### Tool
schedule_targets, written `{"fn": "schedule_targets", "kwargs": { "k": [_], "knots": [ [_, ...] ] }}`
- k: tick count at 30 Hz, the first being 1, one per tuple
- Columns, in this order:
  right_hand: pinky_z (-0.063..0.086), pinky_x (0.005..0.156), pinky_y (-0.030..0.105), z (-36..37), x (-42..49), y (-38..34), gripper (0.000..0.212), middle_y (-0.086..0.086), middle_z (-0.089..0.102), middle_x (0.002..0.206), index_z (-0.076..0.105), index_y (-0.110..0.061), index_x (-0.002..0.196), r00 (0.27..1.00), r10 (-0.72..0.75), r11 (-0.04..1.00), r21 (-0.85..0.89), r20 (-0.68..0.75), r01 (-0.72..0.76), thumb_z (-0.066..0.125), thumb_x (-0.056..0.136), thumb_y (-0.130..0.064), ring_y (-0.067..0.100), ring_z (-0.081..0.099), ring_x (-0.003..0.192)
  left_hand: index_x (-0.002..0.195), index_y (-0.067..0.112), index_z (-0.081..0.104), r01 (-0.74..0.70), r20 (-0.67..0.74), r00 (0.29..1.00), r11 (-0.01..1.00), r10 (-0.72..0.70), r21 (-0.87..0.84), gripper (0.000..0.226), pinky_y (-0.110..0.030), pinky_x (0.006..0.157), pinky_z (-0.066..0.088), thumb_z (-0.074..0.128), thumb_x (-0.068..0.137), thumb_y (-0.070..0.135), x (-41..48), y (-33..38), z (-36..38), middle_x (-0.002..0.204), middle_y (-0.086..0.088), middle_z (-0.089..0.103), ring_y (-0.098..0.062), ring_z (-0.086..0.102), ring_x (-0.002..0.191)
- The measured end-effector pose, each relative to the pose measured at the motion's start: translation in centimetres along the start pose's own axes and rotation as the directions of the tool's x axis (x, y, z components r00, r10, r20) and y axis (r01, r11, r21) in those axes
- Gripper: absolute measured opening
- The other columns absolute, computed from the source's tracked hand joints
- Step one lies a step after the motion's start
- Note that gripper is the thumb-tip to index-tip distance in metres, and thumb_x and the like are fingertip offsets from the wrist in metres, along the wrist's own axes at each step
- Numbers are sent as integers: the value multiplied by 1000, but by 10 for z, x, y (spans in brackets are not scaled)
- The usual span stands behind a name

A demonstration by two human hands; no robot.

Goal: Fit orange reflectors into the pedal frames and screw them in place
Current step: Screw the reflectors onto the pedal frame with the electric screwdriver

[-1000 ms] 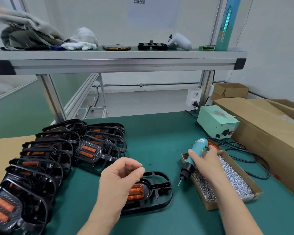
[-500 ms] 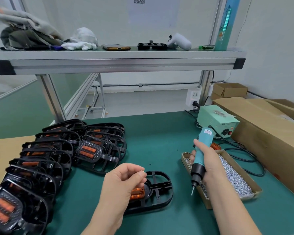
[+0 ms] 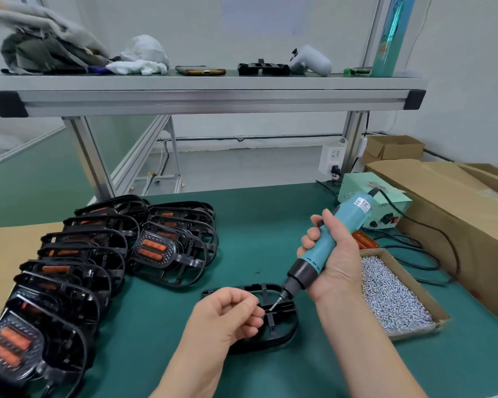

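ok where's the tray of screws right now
In the head view the screw tray sits on the green mat at the right, just right of the right hand holding the screwdriver, with an orange reflector behind it.

The place is a factory assembly station: a green-matted workbench (image 3: 256, 225), a silver aluminium-profile shelf (image 3: 207, 96), stacked black plastic pedal frames (image 3: 81, 237) and a cardboard tray of screws (image 3: 414, 332).
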State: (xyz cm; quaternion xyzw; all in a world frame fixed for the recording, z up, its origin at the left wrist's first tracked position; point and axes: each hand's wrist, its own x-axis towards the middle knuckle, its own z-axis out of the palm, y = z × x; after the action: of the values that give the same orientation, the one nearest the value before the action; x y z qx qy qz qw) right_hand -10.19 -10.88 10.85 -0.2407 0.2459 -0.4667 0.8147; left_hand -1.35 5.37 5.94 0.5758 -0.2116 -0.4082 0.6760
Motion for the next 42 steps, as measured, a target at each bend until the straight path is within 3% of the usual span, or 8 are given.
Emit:
{"fn": "schedule_targets", "kwargs": {
  "k": [7,14,30,33,36,42],
  "knots": [
    [42,46,17,9,-2,10,18,-1,52,63,60,-15,90,983,-160,987,-17,-93,159,71,89,-28,9,47,51,74,2,71,34,7,999,994,-34,-104,17,-22,52,53,64,88,-2,-1,4,1,76,-22,70,-17,64,58],
    [45,45,17,10,0,16,18,0,52,62,59,-14,93,972,-190,982,-10,-134,191,71,89,-27,8,49,48,81,-3,69,18,-70,997,998,-22,-57,7,-21,53,53,66,88,-3,2,-1,-5,77,-22,71,-17,65,60],
    [45,47,18,11,4,28,17,-2,54,58,59,-16,90,965,-215,976,-76,-150,205,71,90,-28,9,50,48,84,-3,69,24,-116,992,991,-39,-131,6,-20,52,53,65,88,-4,4,-7,-1,75,-20,71,-15,65,58],
    [46,46,18,11,4,33,18,-2,55,57,60,-15,92,956,-240,969,-99,-167,225,73,89,-29,8,52,48,83,-3,69,-50,-189,981,995,33,-84,7,-20,53,54,66,86,-9,3,-10,1,74,-21,72,-15,66,58],
    [46,45,18,12,4,36,18,-4,56,56,60,-16,93,951,-245,968,-106,-187,228,73,89,-28,6,54,46,75,8,73,-187,-268,941,978,206,93,20,-20,57,56,71,83,-10,0,-16,4,69,-16,73,-16,68,59],
    [46,44,17,11,9,39,18,-6,56,55,59,-18,92,951,-211,975,-116,-228,188,72,88,-29,6,54,47,76,26,73,-301,-255,897,921,361,246,31,-20,62,55,71,85,-4,1,-21,7,68,-9,72,-16,68,63]
  ]
}}
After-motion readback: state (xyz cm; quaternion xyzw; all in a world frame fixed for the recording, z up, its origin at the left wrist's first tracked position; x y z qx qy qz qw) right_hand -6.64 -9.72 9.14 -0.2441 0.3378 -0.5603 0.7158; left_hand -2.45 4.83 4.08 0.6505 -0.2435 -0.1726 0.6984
